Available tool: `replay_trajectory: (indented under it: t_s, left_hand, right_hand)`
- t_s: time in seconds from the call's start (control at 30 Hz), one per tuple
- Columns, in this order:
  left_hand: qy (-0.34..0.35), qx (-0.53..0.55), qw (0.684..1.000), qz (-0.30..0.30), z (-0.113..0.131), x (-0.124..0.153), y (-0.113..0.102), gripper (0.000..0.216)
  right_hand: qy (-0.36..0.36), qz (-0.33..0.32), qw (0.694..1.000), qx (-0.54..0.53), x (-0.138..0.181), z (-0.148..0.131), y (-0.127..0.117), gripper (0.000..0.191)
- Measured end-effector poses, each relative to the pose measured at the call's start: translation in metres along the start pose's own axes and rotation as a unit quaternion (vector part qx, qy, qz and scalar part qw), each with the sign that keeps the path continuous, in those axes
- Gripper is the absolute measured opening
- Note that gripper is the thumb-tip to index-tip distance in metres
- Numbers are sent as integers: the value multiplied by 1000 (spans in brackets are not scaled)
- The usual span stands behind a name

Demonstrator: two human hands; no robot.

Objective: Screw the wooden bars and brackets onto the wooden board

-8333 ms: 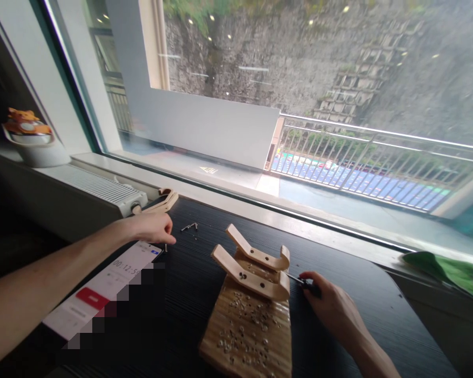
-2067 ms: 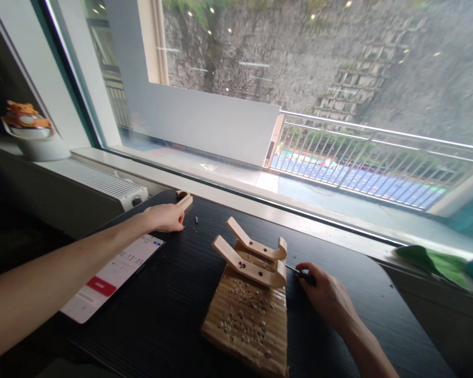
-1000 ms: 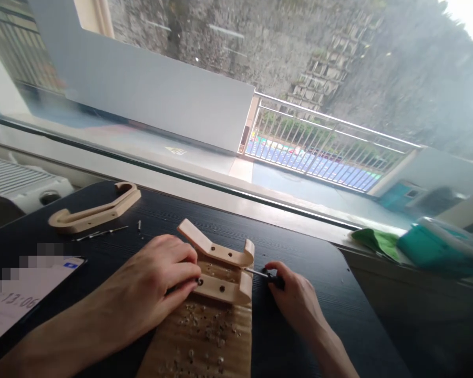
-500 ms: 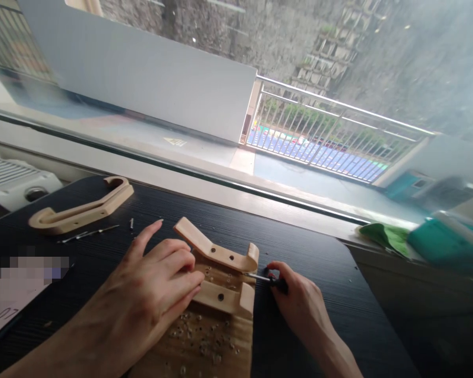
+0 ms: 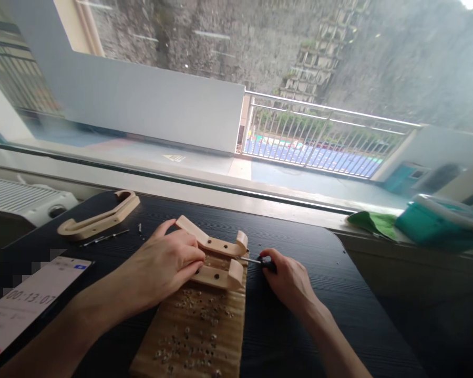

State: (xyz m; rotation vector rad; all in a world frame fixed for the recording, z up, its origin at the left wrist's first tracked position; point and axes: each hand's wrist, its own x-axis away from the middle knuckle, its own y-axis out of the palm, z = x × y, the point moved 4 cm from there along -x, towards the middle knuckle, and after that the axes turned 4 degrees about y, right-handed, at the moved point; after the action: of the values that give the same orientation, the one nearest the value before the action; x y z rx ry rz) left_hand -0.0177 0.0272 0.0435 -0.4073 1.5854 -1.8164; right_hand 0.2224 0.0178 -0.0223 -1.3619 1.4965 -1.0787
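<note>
A wooden board (image 5: 197,341) full of small holes lies on the black table (image 5: 331,294). Two wooden hooks (image 5: 216,245) stand on its far end. My left hand (image 5: 165,262) rests on the nearer hook, its fingers pinched at a screw hole; what they pinch is hidden. My right hand (image 5: 287,278) is closed on a black-handled screwdriver (image 5: 256,261), whose thin shaft points left at the hooks.
A third wooden hook (image 5: 98,220) lies at the table's far left, with thin metal pins (image 5: 102,238) and a small screw (image 5: 140,228) beside it. A phone (image 5: 27,304) showing a timer lies at the front left. A heater (image 5: 23,197), green cloth (image 5: 372,223) and teal box (image 5: 437,223) stand by the window sill.
My left hand came back from the far left of the table to the nearer hook on the board. My right hand has stayed on the screwdriver. The camera swung right.
</note>
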Motion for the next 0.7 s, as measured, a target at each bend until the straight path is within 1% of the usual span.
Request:
replay_trajectory:
  t_s: [0.13, 0.2, 0.47, 0.7]
  left_hand:
    - [-2, -5, 999, 49, -4, 9, 5, 18]
    - [-2, -6, 998, 64, -6, 11, 5, 16]
    - [3, -12, 996, 92, -13, 17, -4, 17]
    - [6, -6, 995, 101, -9, 18, -1, 17]
  right_hand:
    - [2, 4, 1000, 3, 0, 0, 0, 29]
    - [2, 6, 1000, 1, 0, 0, 1, 30]
    - [2, 8, 1000, 5, -1, 0, 5, 29]
    - [3, 6, 1000, 6, -2, -1, 5, 30]
